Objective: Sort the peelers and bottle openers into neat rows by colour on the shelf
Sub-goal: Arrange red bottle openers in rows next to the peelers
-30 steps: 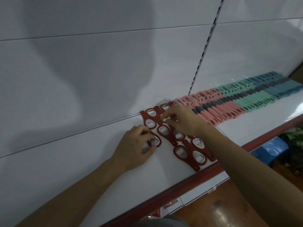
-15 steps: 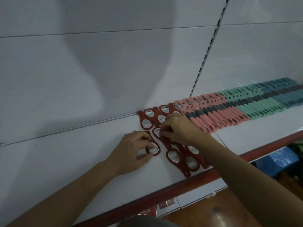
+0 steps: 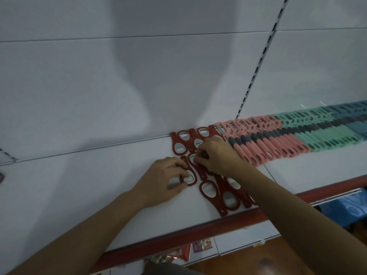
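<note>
Below the shelf's red front edge (image 3: 178, 237) hang small pink packets (image 3: 200, 245), their print too blurred to read, and a blue bundle (image 3: 347, 207) sits under the right end. On the white shelf (image 3: 79, 195), close to that front edge, red bottle openers (image 3: 219, 201) lie side by side in a row, partly hidden by the right forearm. The left hand (image 3: 164, 181) curls its fingers on the leftmost opener (image 3: 195, 176), fingertips at its ring. The right hand (image 3: 216, 155) pinches the ring end of the next opener (image 3: 199, 169) (its knuckles cover the middle of the group). A second row of red openers (image 3: 190, 139) touches the back panel (image 3: 119, 76). Rightward along the back edge run pink peelers (image 3: 278, 147), green peelers (image 3: 327, 135) and blue peelers (image 3: 357, 114), packed touching. A slotted upright (image 3: 258, 66) divides the panel.
</note>
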